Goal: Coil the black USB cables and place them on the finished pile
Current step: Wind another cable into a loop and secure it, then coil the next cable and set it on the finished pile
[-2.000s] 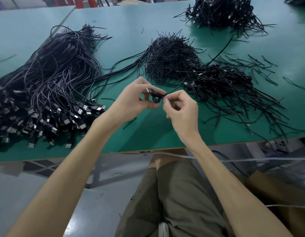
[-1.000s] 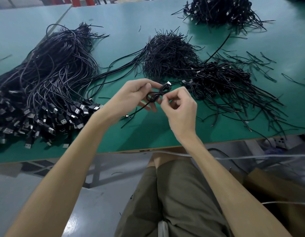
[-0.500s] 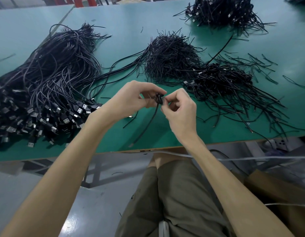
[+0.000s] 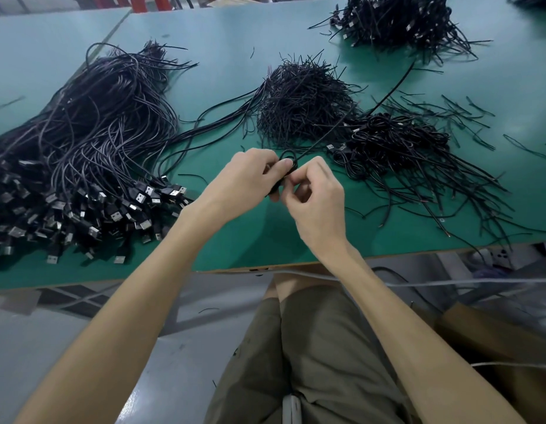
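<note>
The left hand [image 4: 247, 179] and right hand [image 4: 319, 200] are pinching one coiled black USB cable [image 4: 291, 158] above the worktop's [image 4: 265, 237] near edge.

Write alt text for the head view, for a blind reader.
The left hand and right hand pinch a coil of black USB cable above a green table. A heap of uncoiled cables lies to the left, a pile of coiled cables to the right.
</note>
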`<action>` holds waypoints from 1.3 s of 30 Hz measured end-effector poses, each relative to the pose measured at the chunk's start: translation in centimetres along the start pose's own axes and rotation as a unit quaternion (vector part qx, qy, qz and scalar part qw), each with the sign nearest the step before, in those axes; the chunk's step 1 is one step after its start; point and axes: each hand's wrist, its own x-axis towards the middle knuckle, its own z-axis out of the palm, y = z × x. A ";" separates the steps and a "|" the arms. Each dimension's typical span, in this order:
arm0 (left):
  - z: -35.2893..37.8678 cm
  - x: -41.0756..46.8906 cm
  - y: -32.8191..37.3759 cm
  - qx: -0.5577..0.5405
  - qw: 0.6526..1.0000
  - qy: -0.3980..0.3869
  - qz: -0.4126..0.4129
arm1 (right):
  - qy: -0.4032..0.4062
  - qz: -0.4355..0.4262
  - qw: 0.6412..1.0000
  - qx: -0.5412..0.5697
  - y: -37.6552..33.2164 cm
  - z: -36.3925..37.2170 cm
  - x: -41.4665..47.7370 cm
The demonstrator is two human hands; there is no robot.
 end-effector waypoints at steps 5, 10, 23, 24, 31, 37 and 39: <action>0.1 0.2 -0.4 -0.094 0.995 -0.026 0.019 | 0.031 0.026 0.999 0.018 0.4 -0.3 0.2; 0.0 0.5 -1.3 -0.179 0.984 -0.009 0.021 | 0.009 0.045 0.998 0.031 0.3 -0.1 0.3; 0.7 -0.3 -2.5 -0.212 0.977 -0.011 -0.022 | -0.068 -0.041 0.987 -0.140 -0.1 -0.7 0.1; 0.5 -0.5 -2.6 -0.229 0.973 -0.019 -0.030 | -0.079 -0.039 0.984 -0.152 -0.1 -1.0 0.3; -0.4 -0.7 -2.7 -0.273 0.959 -0.067 -0.019 | -0.063 -0.054 0.969 -0.232 0.7 -5.2 2.8; -2.7 -0.5 -6.6 0.028 0.999 -0.017 -0.021 | 0.035 0.063 0.961 -0.267 3.6 -9.4 8.0; -3.4 -0.9 -7.5 0.079 0.995 -0.036 -0.041 | 0.027 0.105 0.952 -0.286 4.6 -10.2 8.8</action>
